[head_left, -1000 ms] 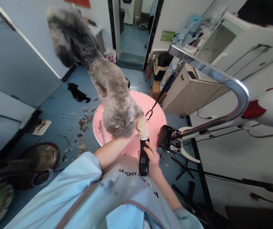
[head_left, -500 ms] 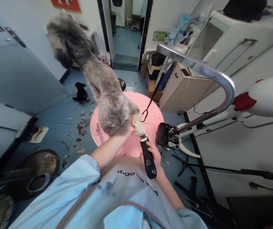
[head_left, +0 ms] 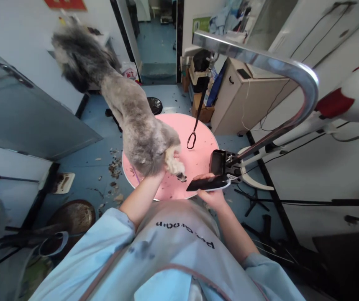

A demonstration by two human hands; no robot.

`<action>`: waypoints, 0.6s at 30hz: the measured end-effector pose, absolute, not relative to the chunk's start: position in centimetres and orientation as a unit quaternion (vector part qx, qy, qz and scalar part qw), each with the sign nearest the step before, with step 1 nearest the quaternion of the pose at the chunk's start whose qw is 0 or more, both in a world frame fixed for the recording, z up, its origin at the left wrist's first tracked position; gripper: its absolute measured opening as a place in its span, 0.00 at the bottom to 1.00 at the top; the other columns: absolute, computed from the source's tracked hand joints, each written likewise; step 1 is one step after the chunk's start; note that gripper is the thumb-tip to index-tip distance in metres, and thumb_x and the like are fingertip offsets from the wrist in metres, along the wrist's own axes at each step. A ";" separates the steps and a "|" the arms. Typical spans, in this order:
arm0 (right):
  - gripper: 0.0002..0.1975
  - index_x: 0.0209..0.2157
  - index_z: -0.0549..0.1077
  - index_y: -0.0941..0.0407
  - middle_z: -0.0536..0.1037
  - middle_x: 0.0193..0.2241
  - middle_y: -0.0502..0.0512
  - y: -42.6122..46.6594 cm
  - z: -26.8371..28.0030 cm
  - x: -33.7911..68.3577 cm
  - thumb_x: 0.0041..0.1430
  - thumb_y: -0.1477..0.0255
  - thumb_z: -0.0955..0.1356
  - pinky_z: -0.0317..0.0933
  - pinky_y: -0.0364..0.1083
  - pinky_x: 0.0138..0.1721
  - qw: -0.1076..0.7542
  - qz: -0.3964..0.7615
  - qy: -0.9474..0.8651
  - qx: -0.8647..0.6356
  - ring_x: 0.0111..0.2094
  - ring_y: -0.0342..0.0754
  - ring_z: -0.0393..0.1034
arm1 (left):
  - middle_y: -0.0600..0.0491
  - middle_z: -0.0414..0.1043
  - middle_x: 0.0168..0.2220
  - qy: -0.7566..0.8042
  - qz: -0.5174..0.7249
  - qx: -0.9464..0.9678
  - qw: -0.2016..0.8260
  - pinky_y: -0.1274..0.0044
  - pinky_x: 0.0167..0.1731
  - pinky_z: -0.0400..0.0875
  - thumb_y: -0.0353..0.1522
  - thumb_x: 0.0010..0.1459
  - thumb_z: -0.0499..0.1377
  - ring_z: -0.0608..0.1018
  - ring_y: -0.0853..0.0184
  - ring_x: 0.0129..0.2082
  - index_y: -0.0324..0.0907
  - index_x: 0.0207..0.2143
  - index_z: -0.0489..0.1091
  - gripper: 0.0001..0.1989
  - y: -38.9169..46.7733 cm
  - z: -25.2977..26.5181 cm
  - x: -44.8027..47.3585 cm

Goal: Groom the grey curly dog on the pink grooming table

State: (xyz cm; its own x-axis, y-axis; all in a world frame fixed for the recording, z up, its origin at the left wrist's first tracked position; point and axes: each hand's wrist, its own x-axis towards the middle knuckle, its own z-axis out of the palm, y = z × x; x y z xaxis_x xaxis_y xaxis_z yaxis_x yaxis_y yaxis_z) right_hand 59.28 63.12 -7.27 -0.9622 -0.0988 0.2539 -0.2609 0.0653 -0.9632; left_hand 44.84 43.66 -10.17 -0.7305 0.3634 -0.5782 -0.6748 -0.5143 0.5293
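A grey dog (head_left: 142, 121) with close-cropped fur stands on a round pink table (head_left: 200, 156), its rear toward me. My left hand (head_left: 165, 168) is wrapped round its cream-furred hind leg (head_left: 173, 162); the dog hides most of the fingers, though a fingertip shows beyond the leg. The paw with dark claws points toward me. In my right hand (head_left: 212, 196) is a black hair clipper (head_left: 209, 183), turned sideways, its head end apart from the paw. Part of a purple comb (head_left: 136, 176) lies at the table's left edge.
A chrome grooming arm (head_left: 261, 60) curves over the right side, with a black loop leash (head_left: 192, 140) hanging over the table. A black tray (head_left: 219, 162) sits right of my right hand. Fur clippings (head_left: 115, 169) litter the blue floor.
My right hand has drawn the clipper away from the paw to the right and turned it from upright to nearly level. My left hand stays on the leg. The view has shifted slightly.
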 end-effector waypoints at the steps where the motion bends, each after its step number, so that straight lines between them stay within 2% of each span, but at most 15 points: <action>1: 0.15 0.39 0.65 0.53 0.77 0.40 0.56 62.8 -7.4 59.1 0.49 0.74 0.70 0.69 0.53 0.46 0.083 0.697 -0.706 0.096 0.44 0.52 0.74 | 0.59 0.50 0.18 0.384 0.843 -0.217 0.306 0.79 0.21 0.53 0.37 0.69 0.39 0.53 0.75 0.16 0.39 0.27 0.59 0.20 43.7 -9.9 44.7; 4: 0.18 0.40 0.63 0.52 0.77 0.43 0.56 61.6 -8.2 58.5 0.47 0.73 0.71 0.67 0.55 0.50 0.129 0.731 -0.669 0.036 0.46 0.52 0.73 | 0.59 0.43 0.16 0.383 0.840 -0.248 0.294 0.77 0.21 0.45 0.33 0.69 0.34 0.45 0.74 0.16 0.42 0.23 0.52 0.20 43.9 -9.2 44.6; 11: 0.16 0.40 0.66 0.53 0.77 0.41 0.55 60.1 -9.2 57.6 0.47 0.74 0.70 0.69 0.53 0.45 0.158 0.736 -0.658 -0.021 0.42 0.52 0.73 | 0.59 0.43 0.16 0.385 0.839 -0.265 0.278 0.76 0.24 0.43 0.32 0.69 0.35 0.45 0.73 0.17 0.42 0.24 0.53 0.20 43.6 -7.4 45.2; 18: 0.13 0.37 0.68 0.54 0.78 0.37 0.53 59.9 -9.2 56.7 0.47 0.74 0.69 0.69 0.52 0.44 0.132 0.739 -0.661 0.000 0.38 0.49 0.73 | 0.59 0.41 0.17 0.387 0.840 -0.241 0.295 0.78 0.22 0.43 0.32 0.68 0.34 0.46 0.75 0.17 0.41 0.24 0.52 0.20 43.5 -6.2 45.9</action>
